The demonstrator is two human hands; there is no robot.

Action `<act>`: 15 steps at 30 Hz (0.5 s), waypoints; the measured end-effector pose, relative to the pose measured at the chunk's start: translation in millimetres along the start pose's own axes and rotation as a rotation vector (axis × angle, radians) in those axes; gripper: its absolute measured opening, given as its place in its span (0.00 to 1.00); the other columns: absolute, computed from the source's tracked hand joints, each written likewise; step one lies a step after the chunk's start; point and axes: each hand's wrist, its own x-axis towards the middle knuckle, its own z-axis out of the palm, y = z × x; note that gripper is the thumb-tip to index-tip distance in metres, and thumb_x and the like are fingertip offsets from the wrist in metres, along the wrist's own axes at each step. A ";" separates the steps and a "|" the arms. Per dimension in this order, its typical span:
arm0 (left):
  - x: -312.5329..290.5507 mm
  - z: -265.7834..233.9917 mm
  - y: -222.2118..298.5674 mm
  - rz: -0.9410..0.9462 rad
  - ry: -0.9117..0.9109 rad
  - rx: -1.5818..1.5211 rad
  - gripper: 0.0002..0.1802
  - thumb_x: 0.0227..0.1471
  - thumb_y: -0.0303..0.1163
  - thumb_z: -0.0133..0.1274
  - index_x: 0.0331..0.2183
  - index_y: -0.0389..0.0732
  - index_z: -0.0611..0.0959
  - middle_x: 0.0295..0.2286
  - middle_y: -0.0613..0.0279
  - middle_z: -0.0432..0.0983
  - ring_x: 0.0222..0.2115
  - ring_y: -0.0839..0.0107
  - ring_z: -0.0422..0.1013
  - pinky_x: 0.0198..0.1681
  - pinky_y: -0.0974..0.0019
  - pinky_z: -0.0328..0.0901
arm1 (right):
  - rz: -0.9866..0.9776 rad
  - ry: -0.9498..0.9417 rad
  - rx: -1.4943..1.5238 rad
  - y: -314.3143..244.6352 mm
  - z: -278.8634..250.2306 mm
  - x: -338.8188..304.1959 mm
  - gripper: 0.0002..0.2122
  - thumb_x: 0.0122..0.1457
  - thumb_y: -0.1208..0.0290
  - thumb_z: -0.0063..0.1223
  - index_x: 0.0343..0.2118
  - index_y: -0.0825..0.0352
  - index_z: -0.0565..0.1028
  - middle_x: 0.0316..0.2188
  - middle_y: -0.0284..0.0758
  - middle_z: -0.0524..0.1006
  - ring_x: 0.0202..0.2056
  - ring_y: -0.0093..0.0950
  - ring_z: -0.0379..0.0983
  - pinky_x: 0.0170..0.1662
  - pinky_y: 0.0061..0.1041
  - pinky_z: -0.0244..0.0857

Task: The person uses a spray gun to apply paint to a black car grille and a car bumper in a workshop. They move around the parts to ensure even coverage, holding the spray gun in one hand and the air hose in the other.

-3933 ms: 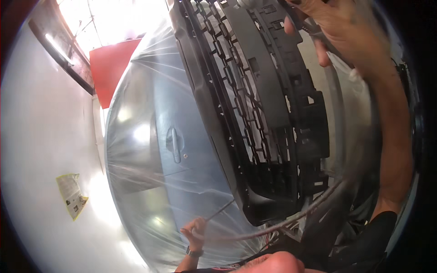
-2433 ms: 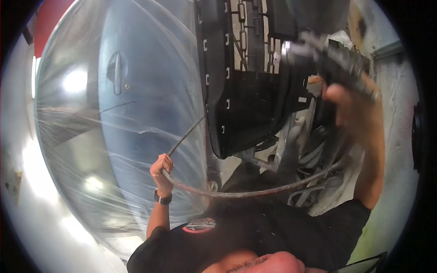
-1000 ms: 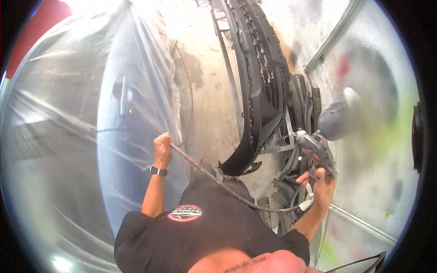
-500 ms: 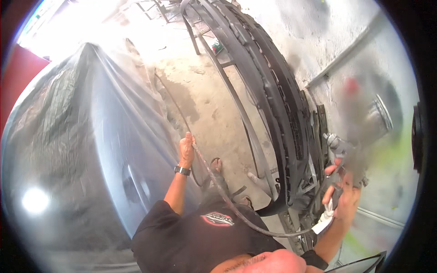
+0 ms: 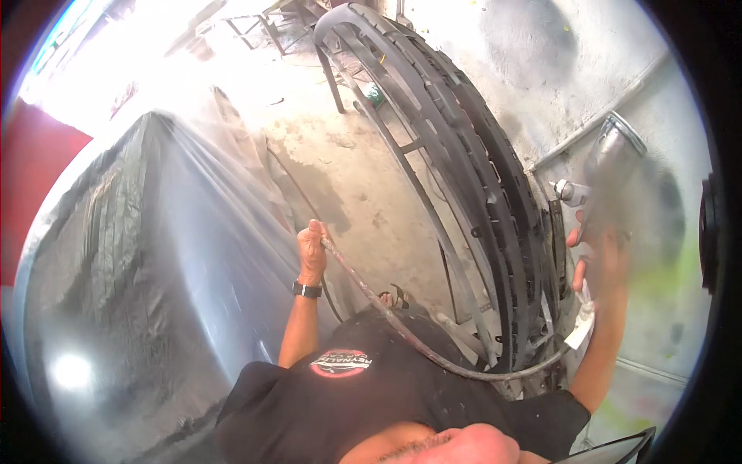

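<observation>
My left hand (image 5: 312,251) is closed round a dark, worn air hose (image 5: 417,339) at the middle of the view. From there the hose sags across the front of my shirt and rises to the spray gun (image 5: 573,192) on the right. Closed round the gun's handle is my right hand (image 5: 607,251), partly smeared by a blurry patch. The gun's metal cup (image 5: 616,145) tilts upward, and its silver front end faces left. A white wrap (image 5: 580,329) hangs where the hose meets the handle, below my fingers.
Dark plastic car bumpers (image 5: 456,147) stand on a metal rack (image 5: 413,189) between my hands. A vehicle under clear plastic sheeting (image 5: 201,224) fills the left. Behind lies stained concrete floor (image 5: 340,147). A paint-marked pale wall (image 5: 533,85) closes off the right.
My right hand has raised the spray gun farther away, and its cup has swung upward. My left hand keeps its hold on the hose. The rack and bumpers sit slightly lower in view.
</observation>
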 end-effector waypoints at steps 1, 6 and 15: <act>7.7 -7.2 2.0 0.001 -0.002 0.028 0.35 0.67 0.57 0.37 0.15 0.44 0.63 0.15 0.74 0.54 0.18 0.80 0.50 0.22 0.69 0.45 | 0.013 0.019 -0.010 3.5 1.2 12.1 0.30 0.65 0.44 0.46 0.49 0.74 0.71 0.29 0.41 0.77 0.08 0.25 0.63 0.10 0.20 0.56; 47.4 -33.3 -2.4 -0.003 0.000 0.088 0.33 0.67 0.55 0.39 0.16 0.43 0.65 0.16 0.74 0.56 0.19 0.81 0.50 0.22 0.70 0.45 | 0.107 0.104 0.041 19.6 7.0 71.5 0.28 0.64 0.43 0.48 0.47 0.71 0.73 0.28 0.38 0.77 0.08 0.23 0.65 0.09 0.19 0.56; 150.3 -41.5 10.6 -0.244 -0.053 0.004 0.33 0.69 0.54 0.30 0.15 0.46 0.59 0.15 0.73 0.52 0.19 0.78 0.48 0.23 0.68 0.43 | 0.106 0.023 0.142 -1.0 90.1 200.5 0.27 0.66 0.46 0.47 0.49 0.73 0.72 0.30 0.40 0.77 0.08 0.22 0.65 0.09 0.18 0.56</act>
